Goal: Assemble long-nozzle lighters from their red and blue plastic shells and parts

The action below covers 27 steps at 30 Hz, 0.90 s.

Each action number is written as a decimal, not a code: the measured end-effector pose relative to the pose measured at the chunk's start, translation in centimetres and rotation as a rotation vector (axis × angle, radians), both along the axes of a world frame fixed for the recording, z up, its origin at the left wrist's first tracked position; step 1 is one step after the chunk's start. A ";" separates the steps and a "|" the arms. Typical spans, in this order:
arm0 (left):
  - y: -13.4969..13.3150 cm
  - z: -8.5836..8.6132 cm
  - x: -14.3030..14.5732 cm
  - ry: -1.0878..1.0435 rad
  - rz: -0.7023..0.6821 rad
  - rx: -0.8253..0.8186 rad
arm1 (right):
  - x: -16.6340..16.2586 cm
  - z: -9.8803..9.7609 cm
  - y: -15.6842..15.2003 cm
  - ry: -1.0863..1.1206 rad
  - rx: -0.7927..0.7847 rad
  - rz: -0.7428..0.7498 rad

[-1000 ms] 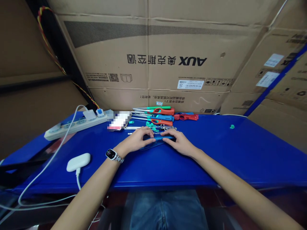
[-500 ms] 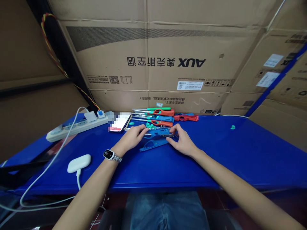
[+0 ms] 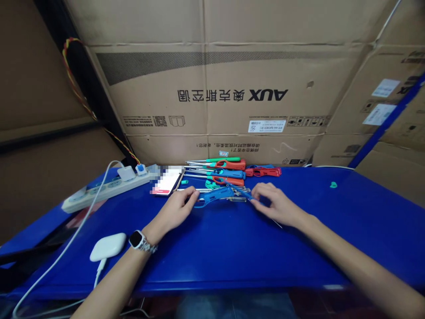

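Soft, even indoor light; faint sheen on the blue table (image 3: pixel 332 230). Above it the cardboard boxes (image 3: pixel 206 88) bow with wide-angle distortion; one patch is pixelated.

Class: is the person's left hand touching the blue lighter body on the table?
Touching. In the head view, the left hand pinches the nearest end of the blue lighter body, with no gap showing between them.

A glossy blue tabletop (image 3: pixel 365 208) spreads under the grip; beyond it, stacked brown cardboard cartons (image 3: pixel 206 66) wall off the back.
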State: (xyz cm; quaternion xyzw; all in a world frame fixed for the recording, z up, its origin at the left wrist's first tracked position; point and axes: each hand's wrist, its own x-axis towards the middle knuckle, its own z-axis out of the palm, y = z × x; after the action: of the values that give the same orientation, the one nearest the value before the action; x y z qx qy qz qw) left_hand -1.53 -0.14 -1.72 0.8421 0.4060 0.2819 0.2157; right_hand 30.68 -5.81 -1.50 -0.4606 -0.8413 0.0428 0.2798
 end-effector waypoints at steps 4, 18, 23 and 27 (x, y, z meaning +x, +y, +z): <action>-0.9 -0.7 1.3 0.184 -0.097 -0.075 | 2.2 1.1 3.0 0.111 0.079 -0.123; -0.3 0.2 2.1 0.346 -0.079 0.324 | -4.4 0.2 10.2 -0.299 0.166 -0.098; 2.9 1.3 3.1 0.538 -0.023 0.291 | -4.1 -0.3 6.6 -0.153 0.127 -0.096; 4.0 1.8 4.0 0.609 0.001 0.231 | -4.1 -0.6 3.8 -0.173 0.028 -0.055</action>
State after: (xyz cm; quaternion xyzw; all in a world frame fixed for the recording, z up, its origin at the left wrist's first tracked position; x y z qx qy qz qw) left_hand 2.46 3.86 0.04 0.9065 0.4174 0.0613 -0.0127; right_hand 26.60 -1.98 -2.07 -0.4815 -0.8498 -0.0166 0.2138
